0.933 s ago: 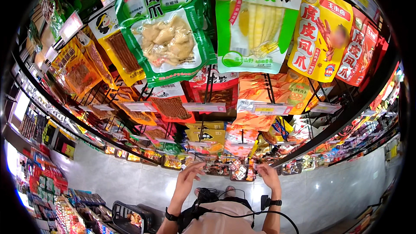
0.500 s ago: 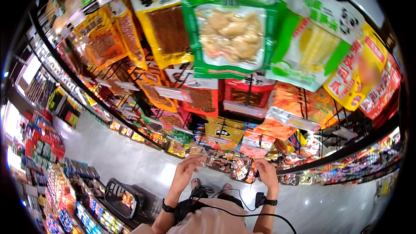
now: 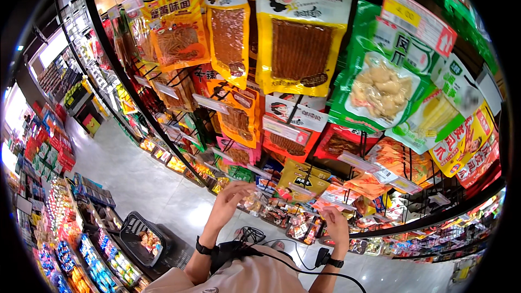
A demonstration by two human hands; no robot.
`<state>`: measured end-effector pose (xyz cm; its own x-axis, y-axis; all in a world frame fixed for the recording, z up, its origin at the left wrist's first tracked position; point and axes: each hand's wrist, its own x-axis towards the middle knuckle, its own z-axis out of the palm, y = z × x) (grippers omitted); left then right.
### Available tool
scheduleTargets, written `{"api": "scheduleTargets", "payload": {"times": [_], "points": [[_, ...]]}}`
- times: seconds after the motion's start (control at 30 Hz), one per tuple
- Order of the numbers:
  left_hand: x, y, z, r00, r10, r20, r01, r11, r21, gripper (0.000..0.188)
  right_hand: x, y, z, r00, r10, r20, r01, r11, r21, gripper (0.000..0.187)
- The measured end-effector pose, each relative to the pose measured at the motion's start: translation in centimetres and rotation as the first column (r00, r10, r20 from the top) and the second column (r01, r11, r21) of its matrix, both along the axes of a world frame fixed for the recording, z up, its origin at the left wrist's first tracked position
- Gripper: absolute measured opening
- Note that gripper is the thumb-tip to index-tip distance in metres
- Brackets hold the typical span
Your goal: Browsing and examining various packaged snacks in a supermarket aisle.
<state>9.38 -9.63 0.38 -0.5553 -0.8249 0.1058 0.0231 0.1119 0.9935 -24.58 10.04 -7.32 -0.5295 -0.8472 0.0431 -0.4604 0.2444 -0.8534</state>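
My left hand [image 3: 230, 198] is raised in front of the lower packets, fingers loosely bent and apart, with nothing in it. To the right, my right hand [image 3: 335, 225] is held up in the same way, also holding nothing I can see. Nearest to both hands hang a gold packet [image 3: 293, 187] and orange-red packets [image 3: 393, 163]. Higher on the rack are a yellow packet of brown strips [image 3: 301, 43], a narrower yellow packet [image 3: 228, 32], an orange packet of noodle-like snack [image 3: 176, 32] and a green packet with a pale snack in its window [image 3: 380, 87].
A black shopping basket [image 3: 142, 239] with packets inside stands on the grey floor [image 3: 130, 176] to my left. Beyond it are shelves of colourful goods [image 3: 70, 239]. Price tags [image 3: 418, 19] jut from the rack hooks. A black cable [image 3: 293, 258] crosses my front.
The view has swung left and up, so the hanging packets appear further right and lower. Both hands stay raised at about the same height, still empty.
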Motion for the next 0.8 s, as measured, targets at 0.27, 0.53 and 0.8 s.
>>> {"api": "scheduleTargets", "payload": {"times": [0.27,0.53,0.8], "points": [[3.7,-3.3,0.3,1.0,-0.01,-0.015,0.011,0.999,0.037,0.035,3.6,-1.7,1.4,0.999,0.033,-0.016,-0.032,0.998,0.054,0.017],[5.9,-5.4,-1.0,0.999,-0.048,-0.02,0.048,0.998,0.039,0.035,6.0,-6.8,6.5,0.977,0.0,-0.215,-0.007,0.999,-0.033,0.019],[9.4,-6.6,-1.7,1.0,-0.031,0.001,0.031,0.996,0.081,0.038,6.7,-16.3,9.1,0.977,-0.127,-0.173,0.069,0.95,-0.305,0.058]]}}
